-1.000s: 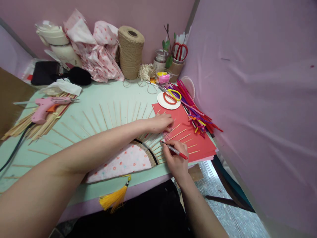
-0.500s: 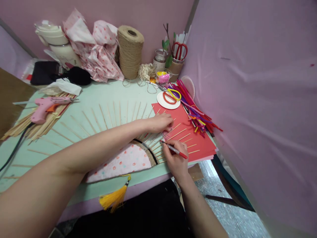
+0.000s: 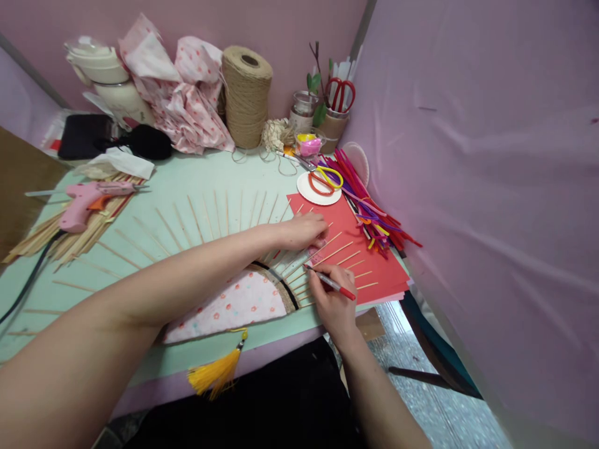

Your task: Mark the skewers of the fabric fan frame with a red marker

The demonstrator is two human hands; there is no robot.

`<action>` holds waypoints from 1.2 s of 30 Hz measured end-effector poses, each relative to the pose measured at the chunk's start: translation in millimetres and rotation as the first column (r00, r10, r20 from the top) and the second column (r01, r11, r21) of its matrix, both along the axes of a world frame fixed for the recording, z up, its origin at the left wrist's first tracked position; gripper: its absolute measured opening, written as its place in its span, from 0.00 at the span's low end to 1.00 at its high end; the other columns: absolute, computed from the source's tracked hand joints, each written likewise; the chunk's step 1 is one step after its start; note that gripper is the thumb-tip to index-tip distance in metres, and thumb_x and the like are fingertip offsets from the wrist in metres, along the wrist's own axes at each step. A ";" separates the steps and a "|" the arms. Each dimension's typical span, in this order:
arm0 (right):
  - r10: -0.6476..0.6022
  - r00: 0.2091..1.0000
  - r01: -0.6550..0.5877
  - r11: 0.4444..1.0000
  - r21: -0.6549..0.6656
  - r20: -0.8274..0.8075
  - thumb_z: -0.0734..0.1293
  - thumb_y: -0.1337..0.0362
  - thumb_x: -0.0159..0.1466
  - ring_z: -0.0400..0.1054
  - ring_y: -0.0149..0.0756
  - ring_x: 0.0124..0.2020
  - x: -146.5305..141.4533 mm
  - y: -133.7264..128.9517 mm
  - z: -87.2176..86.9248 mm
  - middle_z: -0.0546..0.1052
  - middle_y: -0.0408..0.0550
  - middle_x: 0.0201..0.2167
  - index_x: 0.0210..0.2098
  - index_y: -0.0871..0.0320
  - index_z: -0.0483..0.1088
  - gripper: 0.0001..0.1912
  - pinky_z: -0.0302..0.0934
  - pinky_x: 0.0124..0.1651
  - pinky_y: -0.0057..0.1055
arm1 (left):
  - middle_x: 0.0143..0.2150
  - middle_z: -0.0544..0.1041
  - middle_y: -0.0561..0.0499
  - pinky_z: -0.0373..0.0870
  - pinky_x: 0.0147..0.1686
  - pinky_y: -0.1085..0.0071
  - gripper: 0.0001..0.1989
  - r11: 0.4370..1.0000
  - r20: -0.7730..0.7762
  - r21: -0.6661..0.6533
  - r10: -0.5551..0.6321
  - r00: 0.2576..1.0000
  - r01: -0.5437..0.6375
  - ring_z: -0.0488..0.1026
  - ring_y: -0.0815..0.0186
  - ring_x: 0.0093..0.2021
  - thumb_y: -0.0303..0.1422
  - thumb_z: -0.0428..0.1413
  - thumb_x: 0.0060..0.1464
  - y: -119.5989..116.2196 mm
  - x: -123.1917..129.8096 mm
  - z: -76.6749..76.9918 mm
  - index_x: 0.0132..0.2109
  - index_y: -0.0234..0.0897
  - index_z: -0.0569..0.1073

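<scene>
Stretched across the fan, my left hand point(image 3: 306, 231) has its fingers curled down onto a clear strip with pink markings point(image 3: 317, 251), partly hidden under them. My right hand point(image 3: 334, 299) grips a red-ended pen point(image 3: 334, 284), its dark tip pointing at the strip and the nearby sticks. Beneath my left forearm lies a half-round fan point(image 3: 243, 305) in white fabric with small red prints, edged with black and brown bands. Thin wooden sticks point(image 3: 194, 218) radiate from its curved edge. A yellow tassel point(image 3: 218, 374) hangs from its straight side over the table edge.
Red paper sheets point(image 3: 384, 268) lie under the right-hand sticks. Scissors point(image 3: 327, 178) rest on a white disc beside colourful pipe cleaners point(image 3: 369, 206). To the left, a pink glue gun point(image 3: 84, 202) sits on a stick bundle. A twine spool point(image 3: 247, 100) and crumpled fabric point(image 3: 191, 106) stand behind.
Hardly anything differs. Both hands keep the same place and grip, and the view has shifted only very slightly.
</scene>
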State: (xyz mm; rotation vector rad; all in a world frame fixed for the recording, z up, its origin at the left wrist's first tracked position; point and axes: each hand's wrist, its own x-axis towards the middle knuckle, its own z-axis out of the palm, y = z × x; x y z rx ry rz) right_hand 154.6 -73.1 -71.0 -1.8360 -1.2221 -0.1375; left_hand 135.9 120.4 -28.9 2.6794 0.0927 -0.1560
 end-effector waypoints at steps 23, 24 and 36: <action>0.002 1.000 -0.002 1.000 -0.006 -0.007 0.68 0.65 0.65 0.69 0.34 0.32 0.0 -0.1 -0.6 0.77 0.42 0.28 0.34 0.55 0.71 0.03 0.56 0.42 0.34 | 0.45 0.72 0.45 0.60 0.43 0.65 0.08 1.000 -0.006 -0.001 0.000 1.000 0.000 0.67 0.59 0.46 0.32 0.51 0.58 -0.1 0.3 0.2 0.41 0.34 0.72; -0.001 1.000 0.001 1.000 -0.003 -0.011 0.67 0.65 0.65 0.69 0.35 0.32 0.0 0.0 -0.5 0.77 0.42 0.28 0.34 0.55 0.71 0.02 0.56 0.42 0.34 | 0.45 0.72 0.45 0.60 0.43 0.65 0.08 1.000 -0.007 -0.002 0.000 1.000 0.000 0.67 0.59 0.46 0.33 0.51 0.58 -0.2 0.3 0.4 0.41 0.34 0.71; -0.013 0.999 0.012 1.000 -0.011 -0.031 0.67 0.62 0.65 0.69 0.35 0.31 -0.7 -0.9 1.1 0.77 0.42 0.28 0.34 0.55 0.72 0.04 0.56 0.42 0.35 | 0.45 0.71 0.45 0.60 0.44 0.65 0.08 1.000 -0.011 -0.009 -0.003 1.000 0.003 0.66 0.59 0.46 0.33 0.51 0.58 0.0 0.2 -0.3 0.41 0.34 0.71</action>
